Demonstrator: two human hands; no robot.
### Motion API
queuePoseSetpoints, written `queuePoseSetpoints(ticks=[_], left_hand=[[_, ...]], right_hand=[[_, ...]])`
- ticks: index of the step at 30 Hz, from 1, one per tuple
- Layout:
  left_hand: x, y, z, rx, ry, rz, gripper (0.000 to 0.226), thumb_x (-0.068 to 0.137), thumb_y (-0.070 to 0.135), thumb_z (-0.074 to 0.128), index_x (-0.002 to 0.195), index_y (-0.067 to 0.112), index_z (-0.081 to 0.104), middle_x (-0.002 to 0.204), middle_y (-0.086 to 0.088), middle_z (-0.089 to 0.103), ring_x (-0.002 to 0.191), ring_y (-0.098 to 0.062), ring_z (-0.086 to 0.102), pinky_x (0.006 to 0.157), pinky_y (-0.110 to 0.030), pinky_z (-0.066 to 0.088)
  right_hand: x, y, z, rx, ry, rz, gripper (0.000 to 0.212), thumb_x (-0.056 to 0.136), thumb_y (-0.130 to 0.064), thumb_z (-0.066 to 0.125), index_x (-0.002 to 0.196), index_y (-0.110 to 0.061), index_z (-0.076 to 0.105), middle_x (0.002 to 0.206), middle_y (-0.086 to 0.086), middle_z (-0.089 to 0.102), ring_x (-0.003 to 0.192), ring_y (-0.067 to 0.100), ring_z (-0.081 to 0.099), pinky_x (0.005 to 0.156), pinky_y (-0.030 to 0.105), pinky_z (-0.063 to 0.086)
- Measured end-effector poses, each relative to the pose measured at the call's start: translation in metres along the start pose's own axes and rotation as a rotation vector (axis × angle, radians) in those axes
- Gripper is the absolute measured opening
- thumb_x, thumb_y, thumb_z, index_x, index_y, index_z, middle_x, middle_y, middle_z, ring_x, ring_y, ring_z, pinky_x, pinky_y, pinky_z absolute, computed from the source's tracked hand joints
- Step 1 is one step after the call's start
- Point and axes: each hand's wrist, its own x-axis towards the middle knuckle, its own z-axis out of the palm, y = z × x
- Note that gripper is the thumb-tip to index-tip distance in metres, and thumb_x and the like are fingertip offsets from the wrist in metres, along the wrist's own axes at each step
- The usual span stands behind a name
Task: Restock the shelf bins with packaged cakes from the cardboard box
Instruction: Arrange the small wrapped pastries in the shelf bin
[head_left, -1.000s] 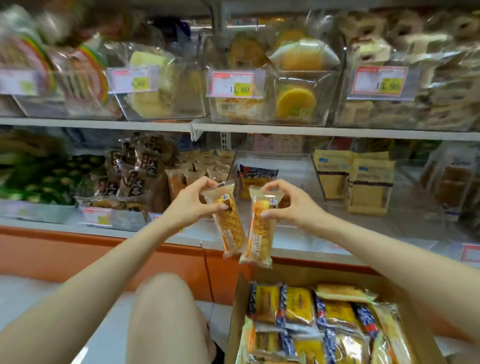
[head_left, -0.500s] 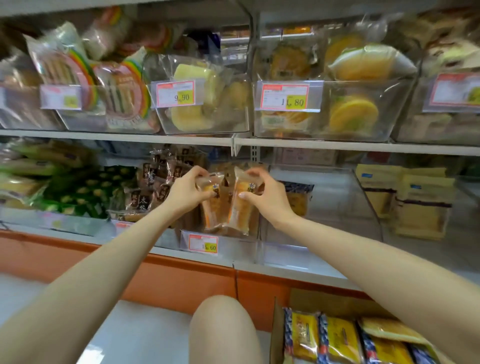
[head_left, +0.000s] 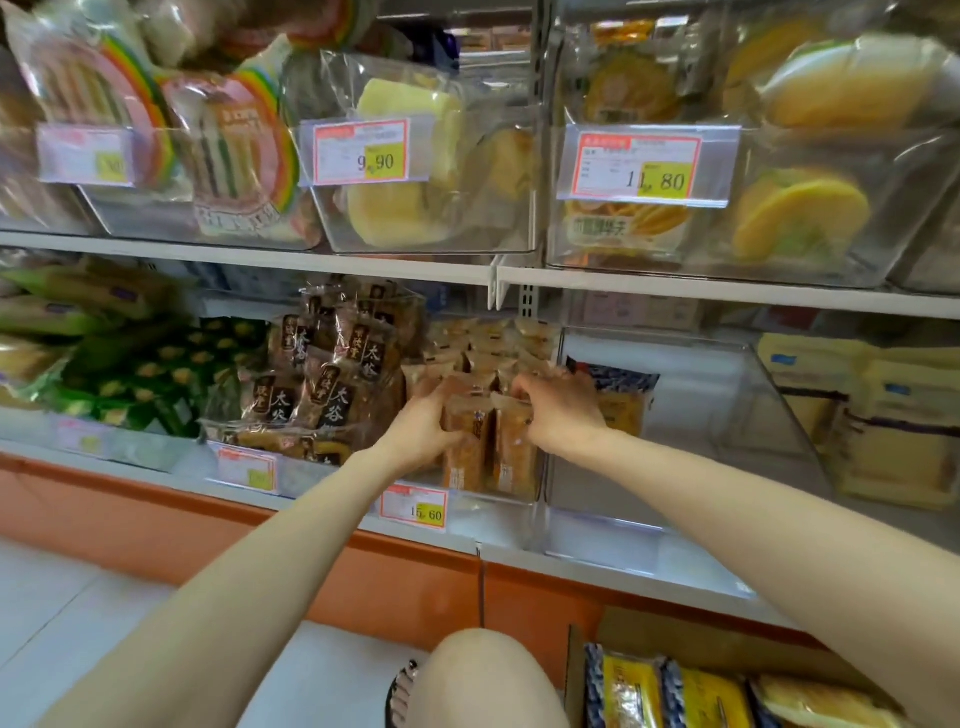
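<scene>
1. A second ago the two packets hung over the cardboard box, and half a second ago they were held up in front of the shelf. Now both stand upright at the front of the clear shelf bin (head_left: 496, 512) above the 15.60 price tag (head_left: 414, 509), touching each other.
2. The left hand (head_left: 421, 431) has its grip wrapped round the outer side of the left cake (head_left: 464, 457). The right hand (head_left: 558, 410) has its grip curled over the top of the right cake (head_left: 511, 457). Neither hand has let go.
3. Rows of similar packets fill the bin behind them, so it looks close to full.
4. This pair is as good as placed, and only the release remains.
5. The cardboard box (head_left: 649, 631) at lower right holds more yellow cakes (head_left: 701, 699). They seem to match the single pack (head_left: 621, 402) in the nearly bare bin just to the right, so that bin is probably next.
</scene>
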Motion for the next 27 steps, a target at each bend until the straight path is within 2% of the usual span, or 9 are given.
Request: queuePoseSetpoints(ticks=[3,5,8,10,13,17,21,24,27], left_hand=[[-0.002,-0.007,0.003,0.217,-0.141,-0.024,0.099,0.072,0.031,0.077,0.146,0.025,0.012,0.151,-0.016,0.017,0.116,-0.037,0.051,0.095,-0.041,0.047],[-0.004,-0.006,0.007,0.256,-0.172,-0.014,0.106,0.073,0.028,0.077,0.147,0.021,0.002,0.143,-0.021,0.033,0.108,-0.038,0.056,0.090,-0.042,0.048],[0.001,-0.006,0.010,0.236,-0.102,0.027,0.104,0.075,0.023,0.075,0.147,0.011,0.001,0.119,-0.020,0.057,0.093,-0.037,0.060,0.079,-0.039,0.050],[0.006,-0.007,0.011,0.207,-0.049,0.030,0.100,0.076,0.023,0.073,0.147,0.010,0.004,0.122,-0.019,0.054,0.093,-0.039,0.060,0.076,-0.039,0.051],[0.010,-0.011,0.013,0.198,-0.019,0.019,0.097,0.075,0.028,0.072,0.145,0.017,0.006,0.136,-0.016,0.045,0.102,-0.039,0.058,0.081,-0.044,0.052],[0.010,-0.017,0.016,0.238,-0.022,0.030,0.095,0.074,0.028,0.074,0.141,0.023,0.007,0.136,-0.013,0.044,0.097,-0.038,0.060,0.078,-0.045,0.052],[0.006,-0.020,0.013,0.220,-0.046,0.087,0.101,0.074,0.027,0.075,0.137,0.033,-0.003,0.138,-0.016,0.042,0.099,-0.038,0.060,0.082,-0.046,0.052],[0.004,-0.022,0.011,0.231,-0.046,0.095,0.100,0.077,0.027,0.072,0.143,0.023,-0.002,0.140,-0.017,0.042,0.103,-0.038,0.058,0.084,-0.045,0.051],[0.005,-0.019,0.009,0.265,-0.066,0.078,0.101,0.078,0.028,0.071,0.146,0.016,-0.002,0.141,-0.017,0.041,0.101,-0.038,0.059,0.083,-0.043,0.051]], right_hand=[[0.008,-0.002,0.005,-0.067,-0.049,-0.009,0.054,0.082,-0.030,0.067,0.130,-0.025,0.043,0.130,0.005,0.054,0.129,0.032,0.039,0.105,0.046,0.029],[0.010,-0.003,0.009,-0.077,-0.056,-0.025,0.070,0.081,-0.038,0.067,0.141,-0.025,0.034,0.138,0.005,0.049,0.129,0.032,0.040,0.105,0.046,0.030],[0.015,0.000,0.011,-0.070,-0.035,-0.015,0.079,0.080,-0.041,0.067,0.146,-0.028,0.026,0.149,0.005,0.036,0.134,0.034,0.034,0.108,0.047,0.028],[0.018,0.001,0.011,-0.095,-0.015,-0.007,0.079,0.079,-0.040,0.069,0.145,-0.026,0.028,0.149,0.006,0.037,0.135,0.034,0.032,0.108,0.048,0.029],[0.022,0.000,0.010,-0.077,0.044,0.027,0.082,0.074,-0.036,0.075,0.140,-0.020,0.029,0.145,0.007,0.039,0.132,0.034,0.033,0.106,0.051,0.031],[0.022,0.003,0.006,-0.079,0.027,0.006,0.071,0.071,-0.051,0.073,0.129,-0.024,0.043,0.143,0.005,0.038,0.133,0.030,0.029,0.107,0.051,0.029],[0.022,0.010,-0.005,-0.011,-0.032,-0.025,0.054,0.073,-0.052,0.071,0.118,-0.028,0.054,0.136,0.000,0.048,0.129,0.027,0.034,0.104,0.045,0.029],[0.018,0.015,-0.015,0.077,-0.079,-0.065,0.051,0.076,-0.043,0.073,0.121,-0.027,0.055,0.132,0.000,0.053,0.123,0.024,0.041,0.099,0.039,0.029],[0.014,0.019,-0.021,0.182,-0.100,-0.090,0.049,0.079,-0.034,0.074,0.124,-0.025,0.057,0.131,0.002,0.052,0.118,0.019,0.044,0.081,0.026,0.029]])
